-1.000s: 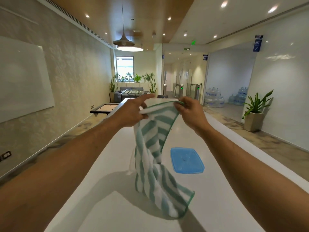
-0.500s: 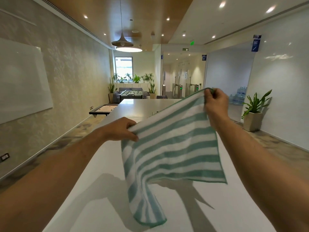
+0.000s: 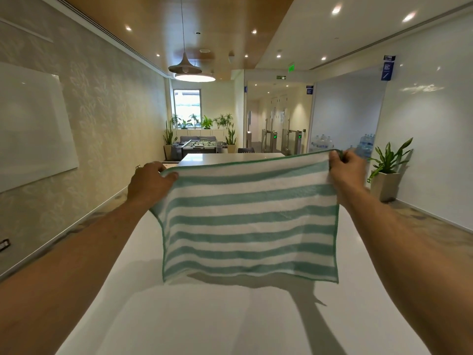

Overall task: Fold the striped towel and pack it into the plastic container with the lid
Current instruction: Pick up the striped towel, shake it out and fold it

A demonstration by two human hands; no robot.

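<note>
Towel (image 3: pixel 250 221) hangs spread above the table (image 3: pixel 204 316), left hand (image 3: pixel 149 181) and right hand (image 3: pixel 345 166) each pinching a top corner; a slipped corner would likely skew the fold.

A long white table (image 3: pixel 204 316) runs toward a foosball table (image 3: pixel 198 147), potted plant (image 3: pixel 387 172) at right.

green-and-white striped towel (image 3: pixel 252 221), white table (image 3: pixel 204 324)
</note>
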